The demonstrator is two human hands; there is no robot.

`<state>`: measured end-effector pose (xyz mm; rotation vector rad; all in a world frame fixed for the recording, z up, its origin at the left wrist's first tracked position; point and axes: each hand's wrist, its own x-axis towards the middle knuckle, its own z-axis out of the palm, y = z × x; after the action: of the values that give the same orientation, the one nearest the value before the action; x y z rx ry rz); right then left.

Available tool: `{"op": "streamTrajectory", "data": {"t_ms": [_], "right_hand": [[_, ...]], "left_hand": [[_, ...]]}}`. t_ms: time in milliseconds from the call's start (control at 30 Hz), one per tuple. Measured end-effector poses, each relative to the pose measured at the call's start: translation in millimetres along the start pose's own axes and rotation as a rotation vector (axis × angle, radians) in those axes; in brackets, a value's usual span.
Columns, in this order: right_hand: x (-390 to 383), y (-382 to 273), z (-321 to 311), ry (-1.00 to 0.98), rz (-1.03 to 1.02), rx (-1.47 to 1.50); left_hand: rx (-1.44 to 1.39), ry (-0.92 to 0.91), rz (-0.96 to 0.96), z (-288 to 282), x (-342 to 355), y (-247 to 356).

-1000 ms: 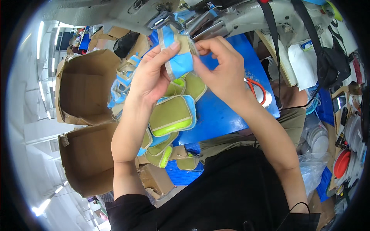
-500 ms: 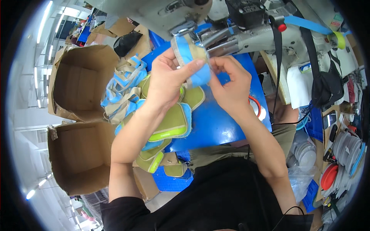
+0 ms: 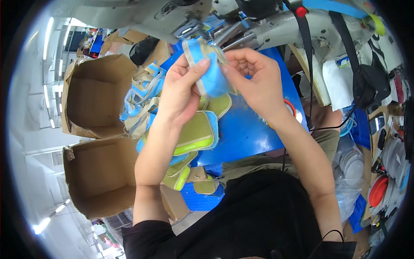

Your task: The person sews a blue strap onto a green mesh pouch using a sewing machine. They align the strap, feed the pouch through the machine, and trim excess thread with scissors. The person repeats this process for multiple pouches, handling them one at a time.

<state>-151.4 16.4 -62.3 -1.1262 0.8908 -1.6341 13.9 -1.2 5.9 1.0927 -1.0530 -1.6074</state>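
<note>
In front of the sewing machine (image 3: 282,38), a curved blue and beige fabric piece (image 3: 211,80) is held up between my hands, slightly blurred. My left hand (image 3: 179,93) grips its left side, thumb lying on the blue face. Thumb and bent fingers of my right hand (image 3: 256,77) pinch its right edge. Below my left wrist, olive-green fabric panels (image 3: 196,136) with lime strips and blue fuzzy edges lie stacked on the blue table (image 3: 252,134). A tangled heap of beige and blue fabric pieces (image 3: 144,97) sits left of my left forearm.
Two open cardboard boxes, an upper one (image 3: 71,101) and a lower one (image 3: 71,172), stand at the left. A red ring-shaped item (image 3: 290,107) lies by my right forearm. Black straps (image 3: 307,56) hang at the right near a black bag (image 3: 366,82).
The fabric piece has tilted and moved slightly left and down, with both hands still on it. The whole view has shifted a little, so the surroundings sit farther right.
</note>
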Motion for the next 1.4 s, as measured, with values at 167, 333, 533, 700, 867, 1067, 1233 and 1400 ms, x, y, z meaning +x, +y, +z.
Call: {"op": "streamTrajectory", "data": {"t_ms": [167,333,533,700,867,1067,1233,1400], "right_hand": [[-1.6,6.9,-4.5,-0.015,-0.016,0.002],[-3.2,12.2,-4.9,-0.022,-0.005,0.036],[-3.7,11.9,-7.9,-0.069,0.028,0.107],[-6.6,1.6,-7.0,-0.125,0.158,0.138],[-0.5,-14.8,-12.4,-0.056,0.244,0.145],[11.0,-20.4,3.0,0.033,0.393,0.006],[12.2,-23.9,0.4,0.021,0.525,0.192],[2.5,-32.8,-5.0,0.051,0.614,0.16]], "left_hand": [[-0.202,-0.034,-0.158,-4.2,-5.3,4.1],[0.011,0.025,-0.015,12.3,-7.4,-7.8],[0.083,0.039,0.044,19.2,-6.9,-15.3],[0.138,0.073,0.144,20.8,-9.7,-18.5],[0.223,0.159,0.334,24.2,-5.9,-38.7],[0.374,0.28,0.411,25.0,-13.9,-52.8],[0.59,0.399,0.799,35.4,-29.4,-70.2],[0.746,0.376,0.895,39.9,-31.8,-75.6]]}}
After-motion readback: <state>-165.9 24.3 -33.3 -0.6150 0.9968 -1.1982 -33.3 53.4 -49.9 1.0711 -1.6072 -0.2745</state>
